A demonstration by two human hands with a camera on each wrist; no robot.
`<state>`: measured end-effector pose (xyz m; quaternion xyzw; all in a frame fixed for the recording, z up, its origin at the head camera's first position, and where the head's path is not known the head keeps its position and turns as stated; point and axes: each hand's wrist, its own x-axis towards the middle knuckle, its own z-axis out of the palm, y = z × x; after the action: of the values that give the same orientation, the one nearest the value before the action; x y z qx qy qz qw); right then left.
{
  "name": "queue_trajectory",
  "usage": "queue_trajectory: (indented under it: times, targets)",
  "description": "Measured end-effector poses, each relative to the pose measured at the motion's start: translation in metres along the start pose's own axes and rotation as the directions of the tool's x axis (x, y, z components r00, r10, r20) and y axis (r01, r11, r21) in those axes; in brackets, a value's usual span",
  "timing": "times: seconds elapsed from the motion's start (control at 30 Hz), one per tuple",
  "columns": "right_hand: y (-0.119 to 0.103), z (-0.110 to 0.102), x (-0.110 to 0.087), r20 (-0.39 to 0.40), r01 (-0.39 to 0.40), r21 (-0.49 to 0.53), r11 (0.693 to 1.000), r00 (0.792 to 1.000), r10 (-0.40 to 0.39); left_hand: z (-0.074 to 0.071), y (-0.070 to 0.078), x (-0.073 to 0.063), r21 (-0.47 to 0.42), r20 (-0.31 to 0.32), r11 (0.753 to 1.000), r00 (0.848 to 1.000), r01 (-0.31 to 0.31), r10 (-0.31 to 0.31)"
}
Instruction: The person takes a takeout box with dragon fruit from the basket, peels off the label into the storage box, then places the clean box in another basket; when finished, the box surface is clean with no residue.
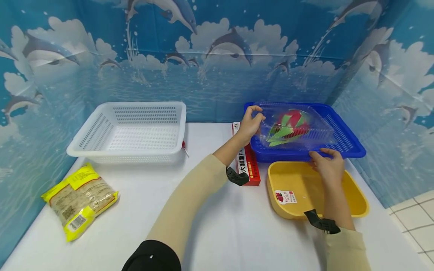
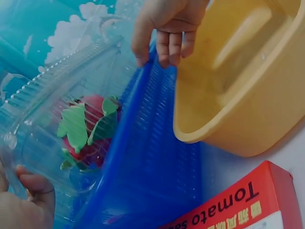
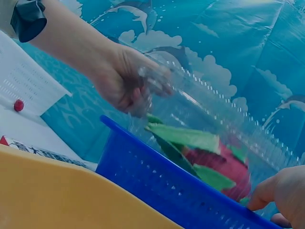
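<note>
My left hand (image 1: 250,122) pinches the left end of a clear plastic box (image 1: 320,130), which is tilted over the blue basket (image 1: 352,145). Through the plastic shows a red dragon fruit (image 1: 294,122) with green scales, also seen in the right wrist view. At the basket's front rim is my right hand (image 1: 329,167), its fingers on both sides of the rim in the left wrist view. Below that hand stands a yellow tub (image 1: 281,177) with a small label, partly covered by the right forearm.
A red pasta box (image 1: 251,165) lies left of the tub, partly behind the left wrist. Farther left stands a white basket (image 1: 127,153), with a small red object (image 1: 183,144) by its corner. A yellow bag (image 1: 81,201) lies at the front left. A dolphin-print curtain backs the table.
</note>
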<state>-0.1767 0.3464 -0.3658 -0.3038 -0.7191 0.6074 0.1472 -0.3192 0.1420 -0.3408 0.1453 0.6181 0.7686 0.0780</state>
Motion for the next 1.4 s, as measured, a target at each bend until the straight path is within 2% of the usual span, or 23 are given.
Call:
queue_trajectory:
  times: [0.27, 0.53, 0.77, 0.9, 1.07, 1.27, 1.4]
  targets:
    - [0.001, 0.005, -0.001, 0.001, -0.016, -0.013, 1.000, 1.000, 0.016, 0.005, -0.011, 0.003, 0.093, -0.081, 0.995, 0.997, 0.024, -0.017]
    - [0.001, 0.005, -0.002, -0.022, -0.016, -0.060, 0.998, 1.000, 0.014, 0.006, -0.018, 0.009, 0.243, -0.057, 0.970, 0.998, 0.001, 0.013]
    - [0.001, 0.004, -0.002, -0.022, -0.030, -0.034, 0.999, 0.999, 0.029, 0.008, -0.016, 0.011, 0.335, -0.033, 0.942, 0.999, 0.001, 0.011]
    - [0.001, 0.005, -0.001, -0.018, -0.026, -0.052, 0.998, 1.000, 0.025, 0.010, -0.015, 0.010, 0.385, -0.028, 0.923, 1.000, 0.017, -0.007]
    - [0.001, 0.005, 0.000, -0.031, -0.024, -0.079, 0.997, 0.999, 0.021, 0.011, -0.014, 0.011, 0.412, 0.006, 0.911, 1.000, 0.025, -0.031]
    - [0.002, 0.003, 0.000, -0.019, -0.020, -0.062, 0.998, 1.000, 0.019, 0.012, -0.012, 0.014, 0.455, 0.040, 0.886, 0.992, 0.087, -0.119]
    - [0.001, 0.002, -0.001, -0.019, -0.013, -0.066, 0.998, 1.000, 0.011, 0.015, -0.008, 0.015, 0.492, 0.069, 0.864, 0.985, 0.104, -0.157]
